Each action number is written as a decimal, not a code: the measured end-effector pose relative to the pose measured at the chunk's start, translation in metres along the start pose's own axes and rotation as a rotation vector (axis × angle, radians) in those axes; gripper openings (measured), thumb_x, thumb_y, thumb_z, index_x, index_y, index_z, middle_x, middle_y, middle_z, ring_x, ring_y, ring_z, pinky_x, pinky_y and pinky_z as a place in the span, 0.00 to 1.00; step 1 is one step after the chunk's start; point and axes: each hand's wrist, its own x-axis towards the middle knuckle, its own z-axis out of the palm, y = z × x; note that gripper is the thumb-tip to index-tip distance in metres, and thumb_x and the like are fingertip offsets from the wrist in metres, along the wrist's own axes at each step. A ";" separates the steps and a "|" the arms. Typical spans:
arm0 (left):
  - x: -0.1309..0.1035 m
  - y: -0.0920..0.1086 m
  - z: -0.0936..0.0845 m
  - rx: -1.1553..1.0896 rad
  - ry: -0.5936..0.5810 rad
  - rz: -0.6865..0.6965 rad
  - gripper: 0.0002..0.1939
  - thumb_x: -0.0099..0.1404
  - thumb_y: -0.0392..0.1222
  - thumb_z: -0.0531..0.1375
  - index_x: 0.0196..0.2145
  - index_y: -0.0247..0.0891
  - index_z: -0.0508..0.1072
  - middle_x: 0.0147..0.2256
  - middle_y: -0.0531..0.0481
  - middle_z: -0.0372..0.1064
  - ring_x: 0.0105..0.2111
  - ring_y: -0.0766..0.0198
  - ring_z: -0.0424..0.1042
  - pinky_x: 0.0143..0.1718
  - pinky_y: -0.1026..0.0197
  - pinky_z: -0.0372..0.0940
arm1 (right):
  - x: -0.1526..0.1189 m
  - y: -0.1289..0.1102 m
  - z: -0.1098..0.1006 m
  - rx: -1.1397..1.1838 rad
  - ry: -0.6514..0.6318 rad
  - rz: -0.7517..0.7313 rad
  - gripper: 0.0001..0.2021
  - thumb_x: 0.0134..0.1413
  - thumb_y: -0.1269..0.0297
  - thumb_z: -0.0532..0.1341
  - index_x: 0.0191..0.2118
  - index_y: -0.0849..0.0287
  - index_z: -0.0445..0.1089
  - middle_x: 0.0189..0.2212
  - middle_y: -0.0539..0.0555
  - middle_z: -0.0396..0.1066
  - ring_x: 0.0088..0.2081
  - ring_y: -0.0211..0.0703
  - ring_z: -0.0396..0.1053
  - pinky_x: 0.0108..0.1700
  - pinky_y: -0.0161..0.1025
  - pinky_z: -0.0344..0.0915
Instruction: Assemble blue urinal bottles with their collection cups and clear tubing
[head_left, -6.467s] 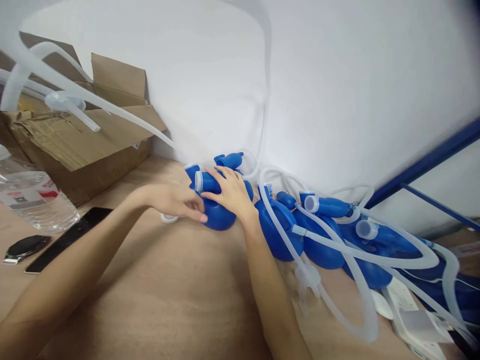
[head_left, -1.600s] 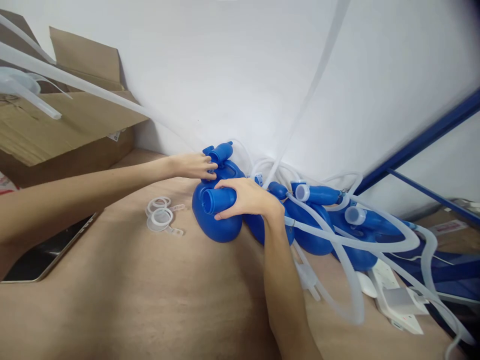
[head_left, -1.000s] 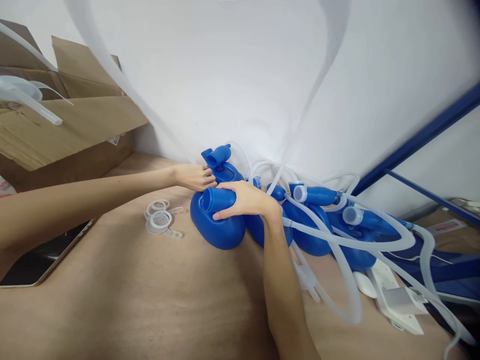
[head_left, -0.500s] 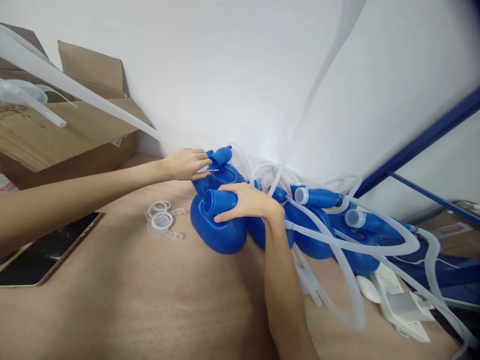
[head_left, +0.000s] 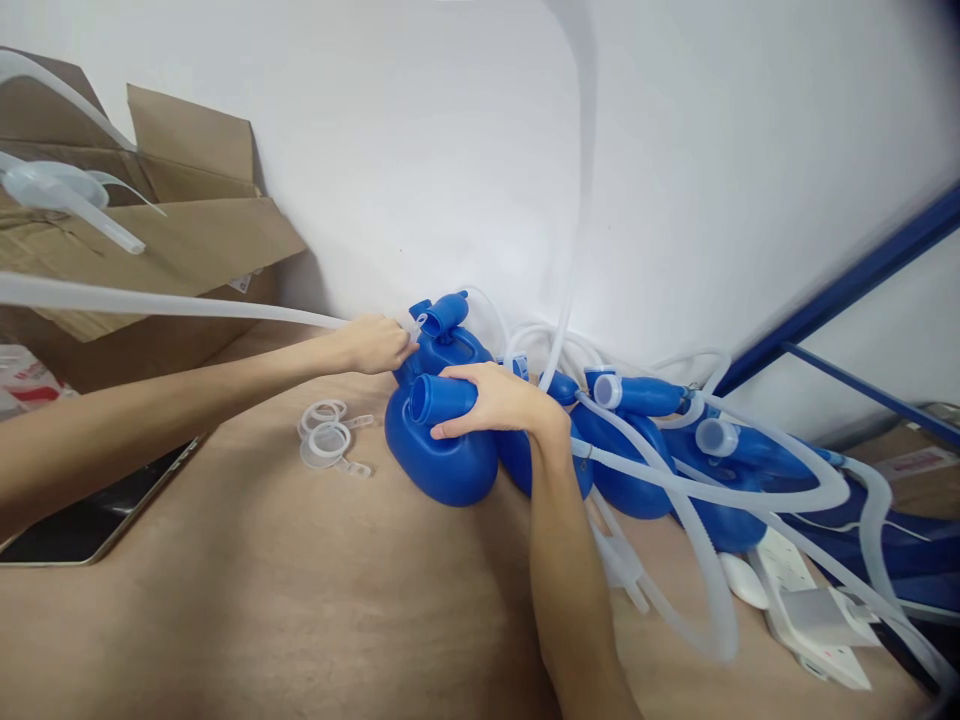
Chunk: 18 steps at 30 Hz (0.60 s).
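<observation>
My right hand [head_left: 499,400] is wrapped round the open neck of a blue plastic urinal bottle [head_left: 442,470], which lies on the table with its mouth facing left. Just behind it, my left hand [head_left: 379,345] is closed in a pinch, and a clear looped plastic tab [head_left: 420,322] sticks out past its fingers. The rest of that piece is hidden in the hand. Close to the tab is the mouth of a second blue bottle [head_left: 448,315]. A translucent tube [head_left: 225,308] runs from the left edge to behind my left hand; its end is hidden.
Clear ring caps with tabs [head_left: 326,440] lie left of the front bottle. A phone [head_left: 97,515] and an open cardboard box [head_left: 202,240] are on the left. Several blue bottles with looping tubes [head_left: 705,495], a white mouse [head_left: 742,580] and a power strip [head_left: 817,625] crowd the right.
My left hand has turned and closed more tightly, and the looped tab now points upward. The tube on the left has dropped lower. My right hand stays on the bottle neck.
</observation>
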 end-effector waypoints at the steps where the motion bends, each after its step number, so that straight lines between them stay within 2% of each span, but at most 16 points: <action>1: 0.000 0.000 0.000 -0.005 0.001 0.002 0.33 0.80 0.50 0.41 0.41 0.32 0.83 0.42 0.30 0.81 0.43 0.41 0.81 0.43 0.51 0.69 | 0.001 0.000 0.000 -0.005 0.001 -0.004 0.20 0.46 0.44 0.75 0.40 0.50 0.76 0.40 0.46 0.79 0.45 0.50 0.75 0.44 0.40 0.63; 10: 0.002 -0.002 0.006 -0.044 0.031 -0.012 0.32 0.80 0.50 0.42 0.41 0.31 0.82 0.42 0.30 0.81 0.43 0.41 0.82 0.42 0.52 0.68 | 0.004 -0.002 0.001 -0.041 0.008 -0.022 0.19 0.46 0.44 0.75 0.39 0.49 0.76 0.39 0.45 0.80 0.44 0.50 0.76 0.44 0.40 0.64; 18: 0.002 -0.005 0.012 -0.073 0.066 -0.036 0.32 0.79 0.51 0.41 0.38 0.34 0.81 0.41 0.33 0.81 0.41 0.46 0.82 0.41 0.54 0.68 | 0.003 -0.004 0.000 -0.089 0.033 0.002 0.23 0.45 0.43 0.75 0.44 0.47 0.77 0.43 0.48 0.81 0.48 0.54 0.77 0.47 0.42 0.65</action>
